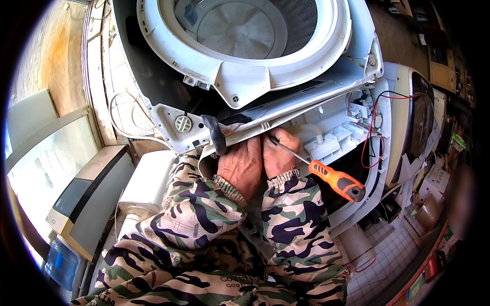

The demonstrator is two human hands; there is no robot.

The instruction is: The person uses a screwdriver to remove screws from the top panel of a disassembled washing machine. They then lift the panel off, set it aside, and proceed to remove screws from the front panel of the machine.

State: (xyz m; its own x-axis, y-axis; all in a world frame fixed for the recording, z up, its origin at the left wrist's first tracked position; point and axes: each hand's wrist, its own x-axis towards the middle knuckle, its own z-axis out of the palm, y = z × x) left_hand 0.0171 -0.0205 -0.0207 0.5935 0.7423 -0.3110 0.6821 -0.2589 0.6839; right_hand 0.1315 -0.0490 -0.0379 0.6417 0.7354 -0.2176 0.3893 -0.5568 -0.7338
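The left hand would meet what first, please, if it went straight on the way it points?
Probably the long white edge strip just ahead of the left hand; the hand's far end is hidden and depth unclear, so they may be touching.

Left fingers point(253, 149) partly hidden under panel point(286, 119)
Screwdriver point(334, 179) tip hard to make out among right fingers point(287, 140); beyond them, tub point(236, 33) cut off above.

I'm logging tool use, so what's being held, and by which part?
The right hand holds an orange-and-black screwdriver by its metal shaft, not the handle. Whether the left hand holds anything can't be told.
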